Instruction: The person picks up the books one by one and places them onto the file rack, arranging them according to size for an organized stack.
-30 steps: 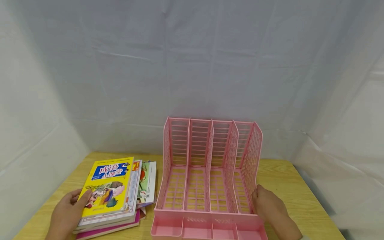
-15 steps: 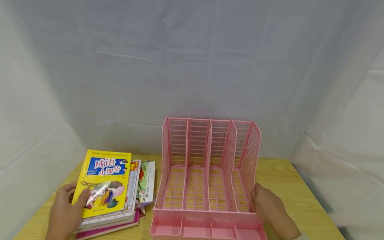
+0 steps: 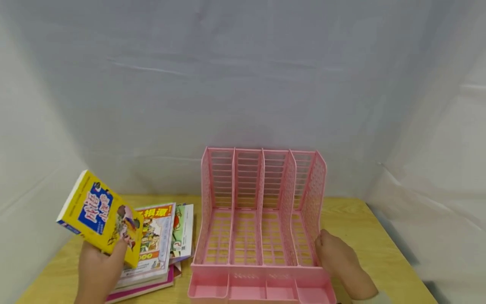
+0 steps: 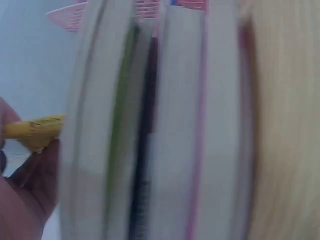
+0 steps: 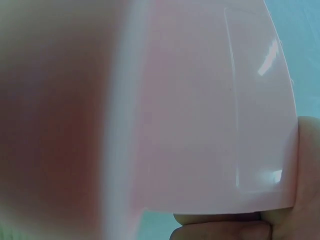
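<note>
In the head view my left hand (image 3: 99, 270) holds a yellow book (image 3: 104, 217) by its lower end, thumb on the cover. The book is raised and tilted above a pile of books (image 3: 157, 236) on the left of the table. The left wrist view shows the yellow book's edge (image 4: 35, 129) in the fingers, beside the pile's page edges (image 4: 180, 120). My right hand (image 3: 338, 261) grips the lower right side of a pink file rack (image 3: 262, 270). Close up in the right wrist view, fingers (image 5: 225, 230) curl at the edge of its pink side panel (image 5: 195, 110).
Several upright slots and a row of small front trays (image 3: 247, 289) make up the rack. Behind and at both sides hang pale sheets (image 3: 243, 84). Wooden tabletop (image 3: 368, 236) shows to the right of the rack.
My left hand has lifted the yellow book off the pile and turned it to tilt leftward, uncovering the magazine-like cover beneath. The right hand stays at the rack's side.
</note>
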Demonstrator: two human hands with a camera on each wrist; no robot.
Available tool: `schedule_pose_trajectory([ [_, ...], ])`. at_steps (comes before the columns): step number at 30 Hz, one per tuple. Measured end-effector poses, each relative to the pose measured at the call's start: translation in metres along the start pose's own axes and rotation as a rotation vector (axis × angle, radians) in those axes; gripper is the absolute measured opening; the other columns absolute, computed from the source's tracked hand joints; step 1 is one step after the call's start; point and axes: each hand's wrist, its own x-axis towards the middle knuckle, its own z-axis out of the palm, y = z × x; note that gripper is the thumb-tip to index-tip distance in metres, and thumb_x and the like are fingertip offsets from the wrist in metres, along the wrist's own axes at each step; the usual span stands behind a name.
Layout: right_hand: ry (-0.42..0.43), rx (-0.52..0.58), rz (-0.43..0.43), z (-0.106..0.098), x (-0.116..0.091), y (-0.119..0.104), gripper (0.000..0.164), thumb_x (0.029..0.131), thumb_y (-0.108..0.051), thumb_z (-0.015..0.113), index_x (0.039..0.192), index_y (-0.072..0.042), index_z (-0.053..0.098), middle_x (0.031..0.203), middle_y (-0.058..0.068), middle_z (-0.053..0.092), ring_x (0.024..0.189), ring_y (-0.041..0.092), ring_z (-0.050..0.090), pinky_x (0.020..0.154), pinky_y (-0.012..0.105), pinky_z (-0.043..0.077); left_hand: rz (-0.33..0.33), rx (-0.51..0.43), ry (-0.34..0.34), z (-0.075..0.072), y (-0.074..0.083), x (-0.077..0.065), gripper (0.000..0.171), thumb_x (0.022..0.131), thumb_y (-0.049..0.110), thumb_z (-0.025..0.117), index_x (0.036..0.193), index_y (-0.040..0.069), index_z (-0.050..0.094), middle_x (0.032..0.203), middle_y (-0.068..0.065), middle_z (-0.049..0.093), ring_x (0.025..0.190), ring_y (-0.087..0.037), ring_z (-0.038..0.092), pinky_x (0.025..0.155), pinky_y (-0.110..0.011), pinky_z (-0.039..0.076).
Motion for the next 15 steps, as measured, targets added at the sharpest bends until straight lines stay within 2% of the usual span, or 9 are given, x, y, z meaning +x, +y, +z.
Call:
schedule_pose_trajectory([
  [1,-0.001,0.001,-0.003,0.000,0.000,-0.001,0.031,0.109,-0.021,0.036,0.099,-0.005,0.059,0.075,0.009,0.059,0.075,0.027,0.064,0.064,0.051,0.054,-0.006,0.052,-0.052,-0.001,0.001,0.001,0.074,0.101,0.021,0.062,0.160,0.006,0.021,0.143,-0.025,0.049,0.120,-0.039,0.058,0.087,-0.026,0.058],
  [3,0.000,-0.001,-0.011,0.000,0.001,-0.003,0.030,0.109,-0.021,0.036,0.099,-0.004,0.060,0.073,0.008,0.056,0.072,0.023,0.061,0.063,0.049,0.053,0.018,0.107,-0.119,-0.004,0.003,0.002,0.078,0.101,0.024,0.063,0.159,0.003,0.015,0.141,-0.031,0.049,0.118,-0.048,0.059,0.090,-0.048,0.059],
  [5,0.002,-0.001,-0.018,0.000,0.000,-0.003,0.030,0.109,-0.020,0.037,0.099,-0.004,0.059,0.071,0.007,0.054,0.069,0.022,0.058,0.062,0.047,0.053,0.088,0.153,-0.174,-0.005,0.007,0.003,0.085,0.100,0.025,0.065,0.160,0.004,0.009,0.142,-0.035,0.046,0.120,-0.055,0.056,0.093,-0.069,0.050],
  [8,0.007,0.002,-0.025,0.002,0.000,-0.003,0.030,0.110,-0.020,0.037,0.100,-0.003,0.060,0.071,0.007,0.055,0.070,0.023,0.060,0.063,0.048,0.054,0.199,0.218,-0.265,-0.006,0.017,0.008,0.088,0.102,0.028,0.063,0.162,0.005,0.003,0.149,-0.038,0.040,0.126,-0.061,0.050,0.094,-0.076,0.044],
  [9,0.008,0.004,-0.026,0.003,0.000,-0.003,0.030,0.109,-0.020,0.037,0.100,-0.003,0.060,0.071,0.007,0.055,0.070,0.023,0.060,0.063,0.048,0.054,0.208,0.237,-0.313,-0.005,0.021,0.011,0.087,0.104,0.030,0.059,0.163,0.006,0.000,0.152,-0.038,0.036,0.130,-0.062,0.045,0.096,-0.078,0.040],
  [11,0.013,0.006,-0.022,0.003,0.000,-0.003,0.030,0.109,-0.020,0.037,0.100,-0.003,0.060,0.072,0.008,0.056,0.071,0.024,0.062,0.064,0.049,0.055,0.169,0.258,-0.421,-0.002,0.029,0.017,0.086,0.108,0.040,0.049,0.164,0.004,-0.005,0.158,-0.039,0.026,0.137,-0.064,0.036,0.100,-0.081,0.033],
  [13,0.015,0.009,-0.016,0.002,0.000,-0.003,0.029,0.109,-0.019,0.038,0.100,-0.003,0.059,0.072,0.007,0.056,0.070,0.024,0.061,0.064,0.049,0.054,0.103,0.282,-0.512,0.003,0.037,0.022,0.084,0.109,0.047,0.037,0.163,0.001,-0.009,0.161,-0.039,0.018,0.141,-0.063,0.028,0.104,-0.080,0.029],
  [14,0.017,0.009,-0.015,0.001,-0.001,-0.003,0.028,0.109,-0.019,0.038,0.099,-0.003,0.059,0.071,0.007,0.055,0.070,0.023,0.060,0.064,0.049,0.054,0.075,0.295,-0.543,0.006,0.040,0.024,0.083,0.110,0.049,0.032,0.163,0.000,-0.008,0.161,-0.040,0.016,0.142,-0.063,0.027,0.106,-0.080,0.028],
  [15,0.017,0.008,-0.013,0.001,-0.001,-0.002,0.028,0.109,-0.019,0.038,0.098,-0.004,0.058,0.070,0.007,0.053,0.068,0.022,0.058,0.063,0.048,0.054,0.052,0.316,-0.561,0.010,0.043,0.026,0.083,0.109,0.051,0.029,0.163,-0.003,-0.005,0.161,-0.040,0.018,0.139,-0.062,0.033,0.104,-0.078,0.032],
])
